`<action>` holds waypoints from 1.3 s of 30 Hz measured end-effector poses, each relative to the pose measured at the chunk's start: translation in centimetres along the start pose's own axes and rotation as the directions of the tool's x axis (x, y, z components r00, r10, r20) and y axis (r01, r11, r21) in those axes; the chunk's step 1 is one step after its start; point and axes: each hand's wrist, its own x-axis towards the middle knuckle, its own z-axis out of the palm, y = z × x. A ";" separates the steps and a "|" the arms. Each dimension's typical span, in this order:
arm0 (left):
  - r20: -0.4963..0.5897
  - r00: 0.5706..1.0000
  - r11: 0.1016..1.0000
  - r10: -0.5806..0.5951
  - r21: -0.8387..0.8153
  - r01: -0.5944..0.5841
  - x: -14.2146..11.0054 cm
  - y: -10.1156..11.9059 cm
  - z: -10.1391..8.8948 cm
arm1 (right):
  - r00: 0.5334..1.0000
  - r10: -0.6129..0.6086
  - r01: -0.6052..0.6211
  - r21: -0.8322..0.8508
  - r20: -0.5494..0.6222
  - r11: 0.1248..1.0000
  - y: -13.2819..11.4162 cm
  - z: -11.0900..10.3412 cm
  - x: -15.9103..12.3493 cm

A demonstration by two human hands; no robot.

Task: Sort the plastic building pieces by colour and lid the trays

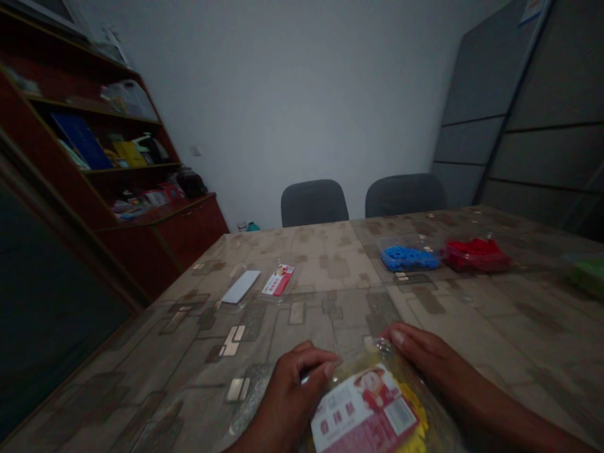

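Observation:
A clear plastic box (363, 409) with yellow pieces inside and a pink-and-white label on its lid lies close to me at the table's near side. My left hand (302, 384) grips its left edge, thumb and fingers bent at the far left corner. Around the far right corner curls my right hand (425, 355), its thumb near the rim. The lower part of the box runs out of view.
Open boxes of blue pieces (409, 258) and red pieces (476, 253) stand at the right, with green pieces (587, 274) at the edge. Two lids, one white-backed (241, 287) and one labelled (278, 280), lie left. Chairs (314, 202) stand behind the patterned table (302, 340).

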 end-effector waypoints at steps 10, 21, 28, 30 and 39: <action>-0.007 0.999 0.999 0.040 0.034 -0.039 -0.3 0.0 0.0 | 0.999 0.024 -0.024 0.013 -0.048 1.000 1.3 0.7 0.1; 0.019 0.998 0.998 0.061 0.022 -0.062 -0.3 -0.1 0.1 | 0.998 -0.055 0.054 -0.069 -0.013 0.996 0.3 0.4 -0.3; 0.105 0.984 0.936 -0.141 -0.310 0.167 -0.2 -1.1 0.3 | 0.999 0.032 -0.032 0.124 0.001 0.992 0.0 0.8 -0.1; 0.090 0.980 0.914 -0.175 -0.354 0.196 -0.1 -1.4 0.1 | 1.000 0.024 -0.023 0.108 -0.005 0.994 0.0 0.9 -0.2; 0.047 0.966 0.827 -0.253 -0.508 0.241 -2.9 -4.6 -2.5 | 1.000 0.015 -0.015 0.023 -0.011 1.000 1.0 0.7 0.2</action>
